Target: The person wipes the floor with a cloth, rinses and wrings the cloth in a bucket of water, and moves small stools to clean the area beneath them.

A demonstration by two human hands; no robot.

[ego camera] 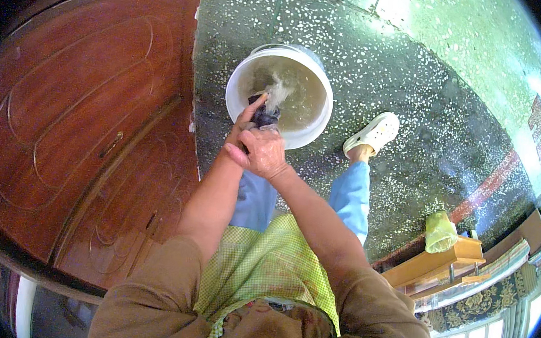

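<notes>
Both hands grip a wet, dark cloth point(265, 116) that looks bunched and twisted between them. My left hand point(246, 118) is partly hidden, with one finger stretched along the cloth. Nearer my body, my right hand point(266, 153) is closed around the cloth's lower end. Whitish water point(278, 92) streams off the cloth into a white plastic bucket point(323, 125) below. Murky brownish water point(305, 97) stands in the bucket, with a few bubbles on its surface.
A dark red wooden cabinet or door panel point(79, 89) rises close on the left. The speckled terrazzo floor point(403, 84) looks shiny. My white clog point(375, 133) is right of the bucket. Farther right are a yellow-green lined bin point(440, 232) and a wooden furniture piece point(436, 265).
</notes>
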